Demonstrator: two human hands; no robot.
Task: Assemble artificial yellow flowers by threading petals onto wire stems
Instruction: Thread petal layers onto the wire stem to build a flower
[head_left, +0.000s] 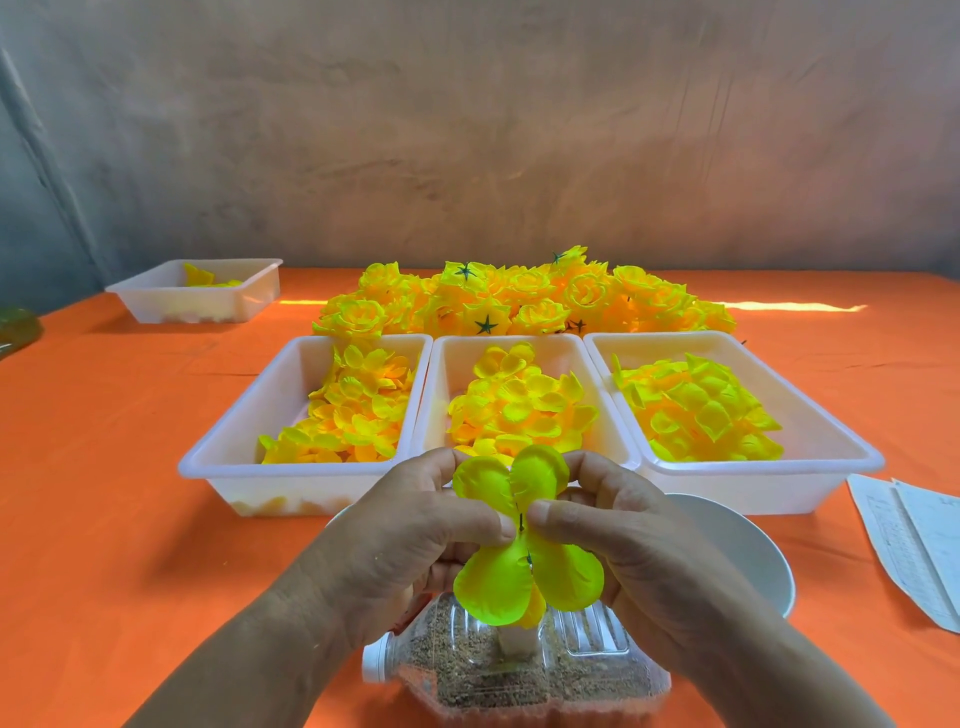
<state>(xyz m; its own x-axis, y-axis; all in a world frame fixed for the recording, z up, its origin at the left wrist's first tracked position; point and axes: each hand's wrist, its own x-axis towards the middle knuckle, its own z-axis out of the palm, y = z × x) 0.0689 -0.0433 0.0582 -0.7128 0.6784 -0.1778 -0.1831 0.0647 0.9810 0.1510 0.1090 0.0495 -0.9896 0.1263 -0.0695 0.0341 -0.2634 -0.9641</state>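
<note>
Orange tabletop (130, 467) below. My left hand (415, 535) and right hand (628, 540) pinch the petal layer (483, 486) — wire stem (521, 522) poking up between both grips, equally near.

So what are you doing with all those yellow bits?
A person is making fake yellow flowers. The left hand and the right hand both pinch a yellow petal piece at its middle, where a thin dark wire pokes through. They hold it above a plastic bottle of sandy grains lying on its side. Three white trays behind hold loose petals, and a pile of finished flowers sits further back.
</note>
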